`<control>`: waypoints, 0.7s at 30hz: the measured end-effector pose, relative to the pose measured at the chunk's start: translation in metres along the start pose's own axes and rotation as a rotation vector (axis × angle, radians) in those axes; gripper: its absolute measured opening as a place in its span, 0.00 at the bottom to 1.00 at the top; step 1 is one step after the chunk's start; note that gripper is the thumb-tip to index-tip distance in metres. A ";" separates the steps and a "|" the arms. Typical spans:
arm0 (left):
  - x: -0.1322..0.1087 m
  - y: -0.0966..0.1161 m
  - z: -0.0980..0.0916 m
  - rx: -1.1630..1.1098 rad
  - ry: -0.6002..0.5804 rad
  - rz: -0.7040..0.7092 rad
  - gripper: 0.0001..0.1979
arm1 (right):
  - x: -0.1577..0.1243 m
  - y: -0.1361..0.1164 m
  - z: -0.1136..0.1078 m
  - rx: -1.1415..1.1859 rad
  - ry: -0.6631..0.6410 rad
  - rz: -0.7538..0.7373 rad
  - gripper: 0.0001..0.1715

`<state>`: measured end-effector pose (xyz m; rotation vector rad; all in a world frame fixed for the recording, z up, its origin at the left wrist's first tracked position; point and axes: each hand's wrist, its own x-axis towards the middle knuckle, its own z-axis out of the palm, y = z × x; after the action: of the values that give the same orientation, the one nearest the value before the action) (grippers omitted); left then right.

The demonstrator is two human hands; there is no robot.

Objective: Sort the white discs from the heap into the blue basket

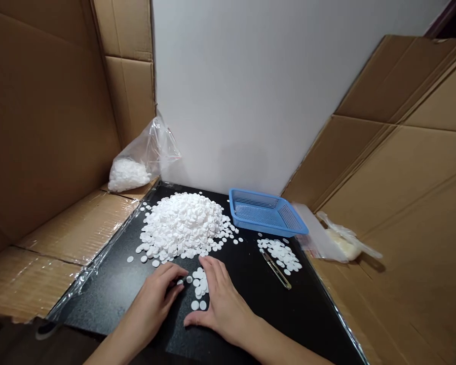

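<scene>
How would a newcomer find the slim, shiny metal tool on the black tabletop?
On the black tabletop, look right of the right hand. Beside a small cluster of round white discs lies the slim, shiny metal tool, long rather than round.

Round white discs [182, 225] look matt plastic; the rectangular blue basket [264, 226] is perforated plastic, slim tweezers [276, 270] shiny metal, the black surface [106, 284] glossy.

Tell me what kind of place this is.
Probably a makeshift tabletop workstation, though the wider room isn't shown. Signs: a black tabletop with cardboard panels on both sides, a heap of small white discs, and a blue plastic mesh basket.
</scene>
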<state>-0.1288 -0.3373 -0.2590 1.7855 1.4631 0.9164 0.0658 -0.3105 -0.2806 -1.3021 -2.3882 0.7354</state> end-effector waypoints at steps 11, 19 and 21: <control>0.052 -0.002 0.015 0.133 -0.145 0.015 0.07 | 0.001 0.010 0.012 -0.003 0.084 -0.002 0.61; 0.049 -0.004 0.017 0.054 -0.129 0.000 0.04 | 0.000 0.007 0.009 0.067 0.069 0.003 0.59; 0.047 -0.001 0.018 0.009 -0.108 -0.002 0.04 | 0.001 0.008 0.009 0.083 0.084 -0.017 0.55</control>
<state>-0.1084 -0.2921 -0.2646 1.8108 1.4024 0.8015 0.0661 -0.3090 -0.2922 -1.2531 -2.2750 0.7524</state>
